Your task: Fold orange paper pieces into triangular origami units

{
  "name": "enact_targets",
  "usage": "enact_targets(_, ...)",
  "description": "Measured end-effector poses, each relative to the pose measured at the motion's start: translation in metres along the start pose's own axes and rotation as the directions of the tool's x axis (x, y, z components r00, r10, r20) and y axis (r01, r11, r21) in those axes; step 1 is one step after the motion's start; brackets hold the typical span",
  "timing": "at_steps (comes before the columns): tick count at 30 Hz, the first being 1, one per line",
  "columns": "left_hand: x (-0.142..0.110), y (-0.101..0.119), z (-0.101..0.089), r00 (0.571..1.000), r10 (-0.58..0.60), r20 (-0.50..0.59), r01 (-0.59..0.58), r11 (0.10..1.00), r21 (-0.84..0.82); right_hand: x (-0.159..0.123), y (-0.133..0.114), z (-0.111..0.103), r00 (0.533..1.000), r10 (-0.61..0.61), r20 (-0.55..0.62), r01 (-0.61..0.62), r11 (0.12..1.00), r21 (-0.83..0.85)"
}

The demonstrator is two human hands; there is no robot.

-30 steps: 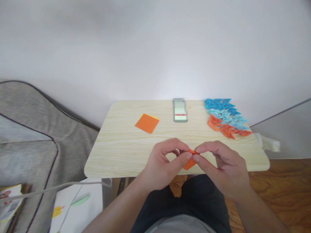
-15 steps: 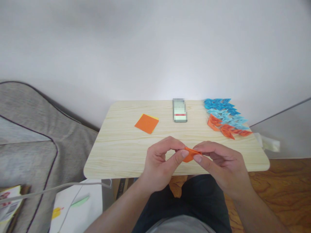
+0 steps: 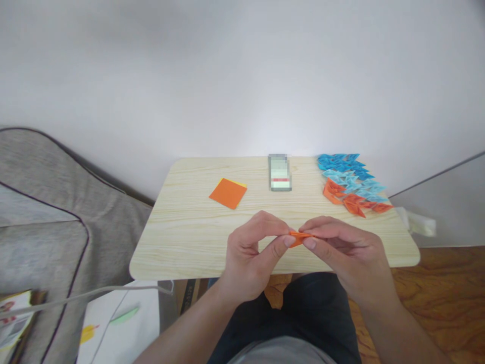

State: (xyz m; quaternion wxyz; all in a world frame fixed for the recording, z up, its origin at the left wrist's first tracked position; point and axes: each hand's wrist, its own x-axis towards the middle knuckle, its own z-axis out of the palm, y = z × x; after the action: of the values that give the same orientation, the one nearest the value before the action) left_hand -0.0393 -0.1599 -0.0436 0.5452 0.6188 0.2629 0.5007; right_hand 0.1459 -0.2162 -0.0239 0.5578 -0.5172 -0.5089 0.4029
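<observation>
A small folded piece of orange paper (image 3: pixel 299 239) is pinched between both hands above the table's front part. My left hand (image 3: pixel 257 253) grips its left end between thumb and forefinger. At the right end, the thumb and forefinger of my right hand (image 3: pixel 346 253) are closed on it. The fingertips hide part of the paper. Left of centre on the table lies a stack of square paper (image 3: pixel 228 193), orange on top with a yellow edge showing. Folded paper pieces in dark blue (image 3: pixel 344 165), light blue (image 3: pixel 354 183) and orange (image 3: pixel 354 203) lie in rows at the right.
A phone (image 3: pixel 280 173) lies at the back middle of the wood-grain table (image 3: pixel 182 222), which stands against a white wall. A grey sofa (image 3: pixel 109 227) is at the left, with a white box (image 3: pixel 125 328) and a cable (image 3: pixel 113 288) near it. Beyond the right edge is white plastic (image 3: pixel 422 225).
The folded orange paper has tipped, so less of its face shows and its upper edge is turned to me. My right hand has shifted slightly with it.
</observation>
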Motion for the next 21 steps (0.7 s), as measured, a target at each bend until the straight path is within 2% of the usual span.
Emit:
enact_targets(6,-0.0004,0.0014,0.0027,0.999,-0.005,-0.041,0.005,1.0,-0.003,-0.0001,-0.0008,0.0019,1.0,-0.002,-0.02,0.002,1.0,0.005)
enact_targets(10,-0.0004,0.0006,0.004,0.996,-0.078,-0.049,0.075,0.995,-0.059,0.0007,-0.0017,0.0041,0.999,-0.009,-0.044,0.009,1.0,-0.003)
enact_targets(13,0.0004,-0.0003,0.0039,0.986,-0.143,-0.087,0.132,0.984,-0.12,0.0015,-0.0025,0.0028,1.0,0.013,-0.017,-0.014,0.999,-0.033)
enact_targets(17,0.0009,-0.001,0.0029,0.982,-0.161,-0.097,0.148,0.98,-0.13,0.0021,-0.0018,-0.0001,0.999,0.036,0.018,-0.035,0.998,-0.044)
enact_targets(21,-0.0006,-0.0018,0.0033,0.981,-0.171,-0.086,0.159,0.979,-0.128,0.0019,0.0007,0.0008,0.999,0.011,-0.032,-0.01,1.0,0.005)
